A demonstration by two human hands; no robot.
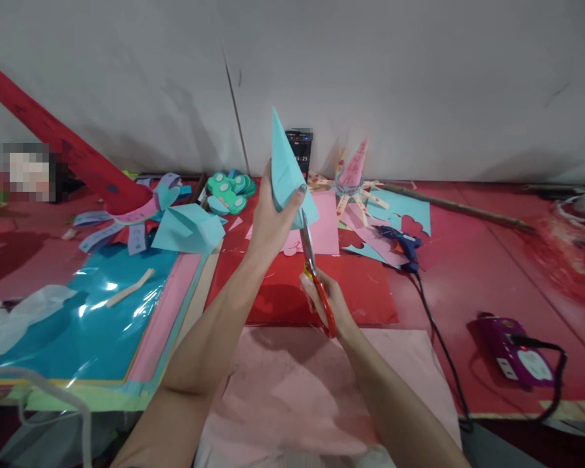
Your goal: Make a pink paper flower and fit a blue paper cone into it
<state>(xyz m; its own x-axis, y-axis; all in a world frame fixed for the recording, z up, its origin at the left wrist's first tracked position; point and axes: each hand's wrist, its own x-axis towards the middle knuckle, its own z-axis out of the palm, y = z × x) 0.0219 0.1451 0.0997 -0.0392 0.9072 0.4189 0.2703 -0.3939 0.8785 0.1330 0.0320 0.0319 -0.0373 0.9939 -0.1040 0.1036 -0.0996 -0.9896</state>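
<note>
Wrapped around a light-blue paper cone (285,166), my left hand (273,211) holds it upright, point up, above the table. My right hand (332,299) grips a pair of scissors (324,299) with red and yellow handles. Their blades point up and meet the lower edge of the cone; whether they are parted is hard to make out. Beneath my hands lies a red sheet (273,286) in a shiny sleeve. Pink paper (326,224) lies just behind it. To the left stands a folded light-blue paper piece (188,229).
A blue glue gun (404,246) lies to the right, its cord running to a purple power strip (514,351). A small pink cone (355,166) and a phone (301,153) stand at the back. A large red cone (73,146) leans at left, near stacked coloured sheets (92,325).
</note>
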